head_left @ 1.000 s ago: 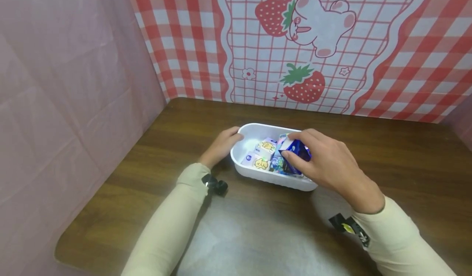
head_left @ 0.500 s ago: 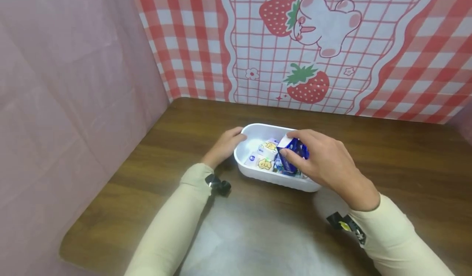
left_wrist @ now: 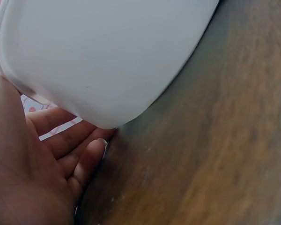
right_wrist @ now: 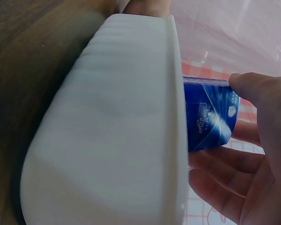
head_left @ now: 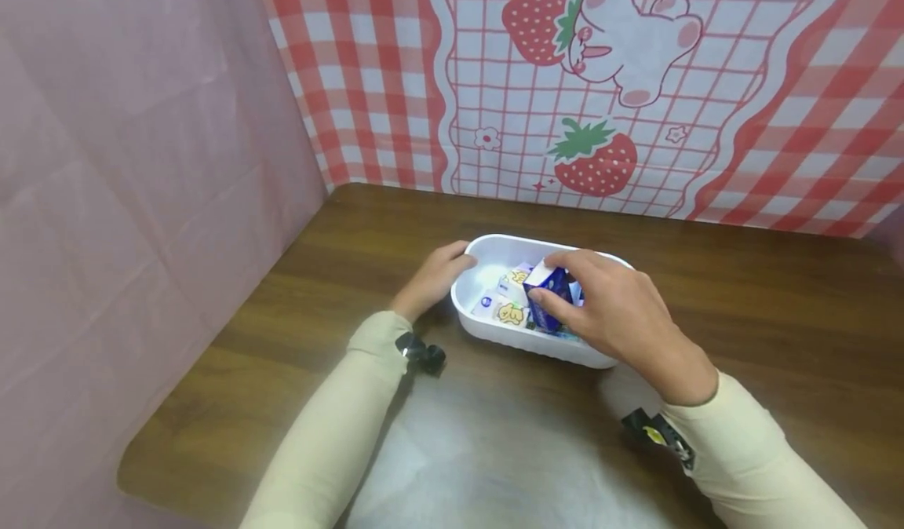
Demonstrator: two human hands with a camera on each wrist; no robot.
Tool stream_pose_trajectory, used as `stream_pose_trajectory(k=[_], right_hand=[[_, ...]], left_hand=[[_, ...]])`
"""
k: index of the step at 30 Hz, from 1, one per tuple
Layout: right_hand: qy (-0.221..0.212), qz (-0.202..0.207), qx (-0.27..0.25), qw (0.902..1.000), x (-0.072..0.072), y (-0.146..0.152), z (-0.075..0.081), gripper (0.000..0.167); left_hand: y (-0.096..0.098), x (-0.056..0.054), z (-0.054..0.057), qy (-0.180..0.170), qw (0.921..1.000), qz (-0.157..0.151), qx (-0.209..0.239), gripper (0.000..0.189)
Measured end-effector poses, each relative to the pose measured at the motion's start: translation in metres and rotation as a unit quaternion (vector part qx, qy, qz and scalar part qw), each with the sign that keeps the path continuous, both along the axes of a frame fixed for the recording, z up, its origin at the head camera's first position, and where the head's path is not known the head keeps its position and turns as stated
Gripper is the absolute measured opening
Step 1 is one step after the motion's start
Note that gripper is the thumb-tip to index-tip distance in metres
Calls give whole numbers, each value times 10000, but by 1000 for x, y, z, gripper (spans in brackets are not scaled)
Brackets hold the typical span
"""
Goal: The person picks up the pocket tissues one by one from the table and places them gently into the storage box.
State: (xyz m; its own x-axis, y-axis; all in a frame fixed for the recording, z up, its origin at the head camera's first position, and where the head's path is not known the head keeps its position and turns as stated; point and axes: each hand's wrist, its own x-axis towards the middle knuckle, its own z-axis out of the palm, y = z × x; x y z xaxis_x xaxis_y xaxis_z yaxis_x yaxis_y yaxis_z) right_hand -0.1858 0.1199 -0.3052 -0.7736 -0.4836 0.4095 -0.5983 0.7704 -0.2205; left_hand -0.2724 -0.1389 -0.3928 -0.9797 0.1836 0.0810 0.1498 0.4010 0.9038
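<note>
In the head view a white oval plastic basin (head_left: 537,348) stands on the table. My left hand (head_left: 434,278) grips its left end, the thumb over the rim; the left wrist view shows the fingers (left_wrist: 65,140) curled along the outer wall. My right hand (head_left: 621,301) pinches a blue pocket tissue pack (head_left: 545,309) between thumb and fingers, tilted, inside the basin's right half. The right wrist view shows this pack (right_wrist: 208,115) partly above the rim. White and lilac packs with yellow cartoon figures (head_left: 510,313) lie left of it. Things under my right hand are hidden.
The brown wooden table (head_left: 318,278) reaches back to a red-and-white checked cloth (head_left: 381,82) with strawberry drawings. A pink curtain (head_left: 141,199) hangs along the left side. A bright patch of glare lies on the table in front of the basin.
My right hand has carried the blue tissue pack a little left and lower in the basin, towards the cartoon packs. My left hand keeps its grip on the rim. The view has shifted slightly.
</note>
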Motion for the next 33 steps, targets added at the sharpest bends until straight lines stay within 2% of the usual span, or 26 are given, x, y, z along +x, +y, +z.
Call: stream_pose_trajectory(k=[7, 17, 24, 33], right_hand=[[195, 71, 2, 9998, -1, 3, -5, 46], [-17, 134, 151, 9998, 0, 5, -5, 49], [-441, 63, 391, 9982, 1, 5, -3, 57], [-550, 145, 590, 9966, 0, 4, -6, 67]], left_hand=[[4, 1, 1, 108, 9999, -43, 17, 41], [2, 1, 1, 79, 9999, -117, 90, 41], [3, 2, 3, 93, 9998, -135, 68, 42], [1, 3, 0, 141, 9996, -54, 228, 39]])
